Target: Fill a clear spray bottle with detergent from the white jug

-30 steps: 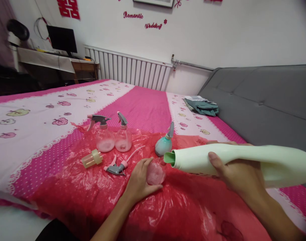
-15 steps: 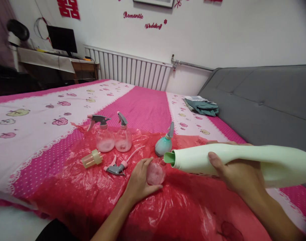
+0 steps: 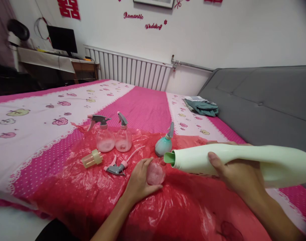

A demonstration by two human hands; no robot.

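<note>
My left hand [image 3: 140, 182] is wrapped round a clear pink spray bottle [image 3: 156, 173] without its top, standing on a red plastic sheet [image 3: 92, 201]. In my right hand [image 3: 239, 174] is a pale green detergent bottle [image 3: 203, 158], tipped nearly level. Its green spout [image 3: 169, 157] is at the mouth of the pink bottle; I cannot tell whether they touch. A grey and pink spray trigger [image 3: 117, 169] with a tube lies left of my left hand. Left of it is a yellowish cap [image 3: 92, 158] on its side. Behind stands a teal spray bottle [image 3: 164, 146] with a grey trigger.
Two clear spray bottles with triggers, a left one [image 3: 105, 142] and a right one [image 3: 123, 140], stand at the back of the sheet. Folded clothes [image 3: 201, 106] lie near the grey headboard [image 3: 263, 90]. A radiator [image 3: 130, 68] runs behind the pink bed [image 3: 140, 103].
</note>
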